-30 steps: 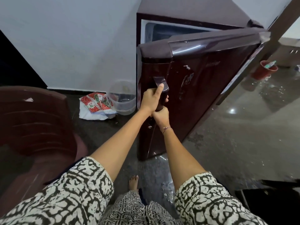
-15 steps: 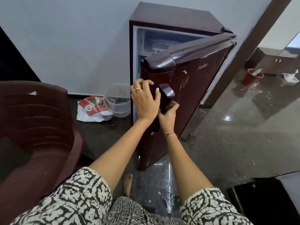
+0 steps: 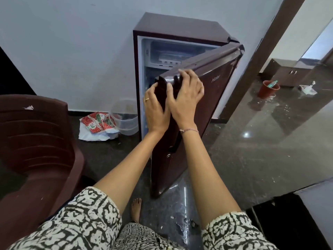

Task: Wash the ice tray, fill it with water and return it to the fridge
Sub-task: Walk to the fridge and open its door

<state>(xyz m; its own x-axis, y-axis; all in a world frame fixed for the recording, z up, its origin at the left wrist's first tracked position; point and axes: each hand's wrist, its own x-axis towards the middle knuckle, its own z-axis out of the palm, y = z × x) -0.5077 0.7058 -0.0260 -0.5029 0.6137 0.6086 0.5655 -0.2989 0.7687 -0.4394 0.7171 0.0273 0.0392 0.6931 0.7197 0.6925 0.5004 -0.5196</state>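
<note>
Fridge (image 3: 177,27) stands against the wall, its maroon door (image 3: 212,98) partly swung out. My left hand (image 3: 156,109) wraps the door's free edge, fingers curled round to the inner side. My right hand (image 3: 185,98) lies flat on the door's outer face near the top corner, fingers spread, gripping nothing. Ice tray (image 3: 170,57), white, sits inside the freezer compartment at the top. Clear plastic tub (image 3: 126,118) on the floor just left of the fridge.
</note>
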